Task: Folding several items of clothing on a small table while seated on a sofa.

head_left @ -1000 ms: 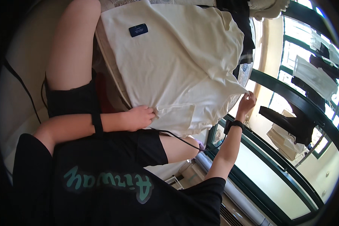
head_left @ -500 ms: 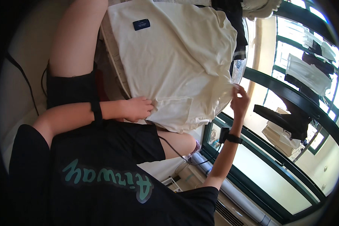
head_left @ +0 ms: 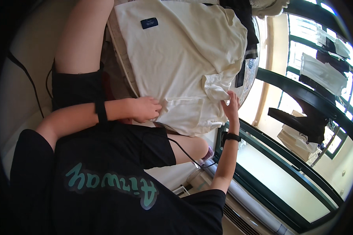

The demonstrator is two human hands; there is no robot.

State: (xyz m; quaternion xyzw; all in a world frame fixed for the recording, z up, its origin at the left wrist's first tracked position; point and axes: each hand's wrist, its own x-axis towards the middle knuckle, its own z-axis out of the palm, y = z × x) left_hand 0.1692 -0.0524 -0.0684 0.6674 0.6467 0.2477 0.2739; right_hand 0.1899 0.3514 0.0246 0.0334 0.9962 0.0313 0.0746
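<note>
A cream shirt (head_left: 176,55) lies spread over a table, with a dark blue label patch near its far left corner. My left hand (head_left: 146,108) rests at the shirt's near left edge, its fingers curled onto the cloth. My right hand (head_left: 232,105) pinches the cloth of a sleeve at the shirt's right side. That sleeve (head_left: 217,88) is turned in over the body of the shirt, its opening bunched. Between the hands, a rectangular outline like a pocket or folded flap shows in the cloth.
Dark cloth (head_left: 250,39) lies beyond the shirt at the table's far right. The table's edge (head_left: 122,66) runs along the left, beside my leg. At the right stand green-framed windows (head_left: 278,172), with clothes hanging outside. A black cable (head_left: 184,152) crosses my leg.
My right hand has moved left and slightly nearer, bringing the sleeve inward over the shirt. More dark cloth shows at the table's right edge. My left hand stays at the near edge.
</note>
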